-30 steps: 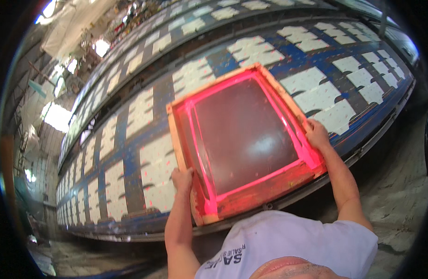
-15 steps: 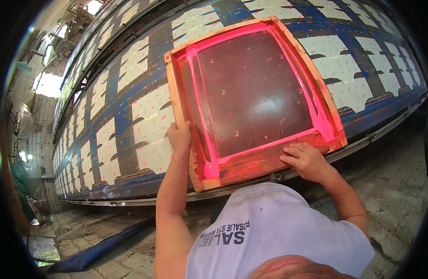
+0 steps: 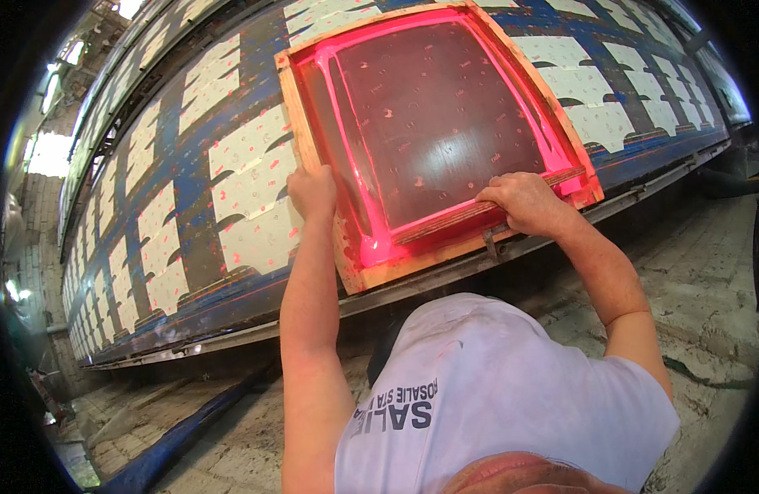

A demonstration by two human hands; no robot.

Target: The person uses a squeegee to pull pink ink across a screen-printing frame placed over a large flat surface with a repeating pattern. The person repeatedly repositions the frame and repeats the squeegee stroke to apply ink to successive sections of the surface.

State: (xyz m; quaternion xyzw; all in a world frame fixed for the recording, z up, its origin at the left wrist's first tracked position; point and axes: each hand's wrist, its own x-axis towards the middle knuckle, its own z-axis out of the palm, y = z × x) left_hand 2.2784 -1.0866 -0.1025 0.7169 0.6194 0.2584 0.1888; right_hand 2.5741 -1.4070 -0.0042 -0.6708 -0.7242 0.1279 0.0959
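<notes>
Squeegee — now in right hand

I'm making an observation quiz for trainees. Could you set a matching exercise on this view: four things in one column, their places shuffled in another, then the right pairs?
Things
1. Left grip
2. Right grip
3. Glossy bright pink paint
4. Flat white panels with curved cutouts

Places
A. In rows on the long blue-and-dark table
B. On the left rail of the rectangular wooden frame
C. Along the frame's inner edges
D. On the long reddish wooden bar

Pairs: 1-B, 2-D, 3-C, 4-A
</notes>
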